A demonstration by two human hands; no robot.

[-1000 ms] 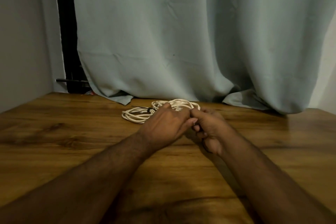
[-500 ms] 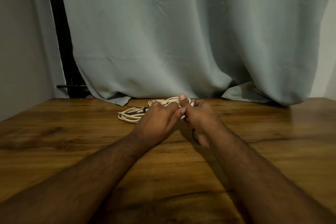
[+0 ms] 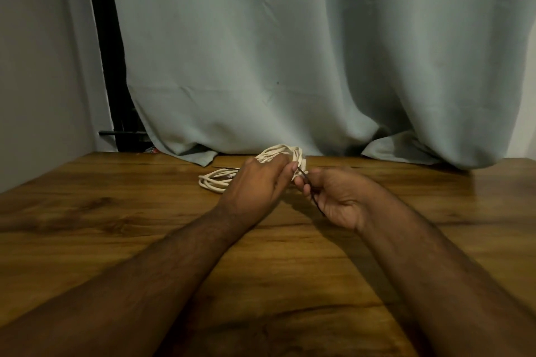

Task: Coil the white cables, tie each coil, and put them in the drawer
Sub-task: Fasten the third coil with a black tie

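Note:
A coil of white cable (image 3: 282,153) is lifted off the wooden table (image 3: 116,211), gripped by my left hand (image 3: 255,185) with fingers curled round its loops. My right hand (image 3: 336,200) pinches a thin black tie (image 3: 311,193) that runs from the coil down across its palm. A second white cable coil (image 3: 216,180) lies flat on the table just left of my left hand, with a dark tie on it. No drawer is in view.
A pale green curtain (image 3: 290,66) hangs behind the table and bunches on its far edge. A grey wall (image 3: 37,66) and a dark window frame (image 3: 107,66) stand at the left.
My hands have drawn apart. The right hand has moved right and toward me, pulling the black tie out from the coil. The left hand has raised the coil slightly.

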